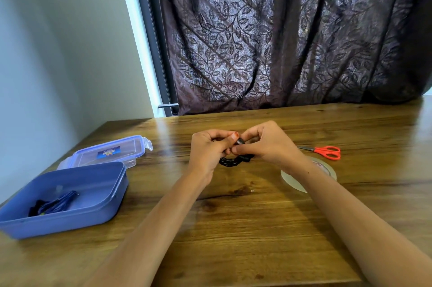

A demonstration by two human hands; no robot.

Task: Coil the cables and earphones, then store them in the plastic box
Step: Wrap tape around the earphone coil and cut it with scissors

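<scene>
Over the middle of the surface (pixel 233 228) — glossy wood with a dark, streaky grain — the left hand (pixel 209 149) and right hand (pixel 268 144) meet, thumbs almost touching. The fingers (pixel 219 133) of both hands are curled round a thin black cable (pixel 230 161). They pinch it near a stubby dark plug end held between the thumbs, while several round loops hang below the hands. Whether those loops touch the wood I cannot tell. The left thumb has a red-painted nail.

At the left edge sits the box (pixel 70 219), a rounded rectangular tub of matte blue plastic, open on top. A bundled blue cord (pixel 55 203) lies in its near left corner. Just behind the box lies the lid (pixel 109 153), clear plastic with a blue frame, a snap tab and a small label.

Right of the hands, orange-handled scissors (pixel 327 152) lie flat, steel blades pointing toward the hands. Near them a flat ring of clear tape (pixel 292 181) is partly hidden under the right forearm. A dark, sheer curtain (pixel 280 41) with a leaf pattern hangs in folds behind the far edge.
</scene>
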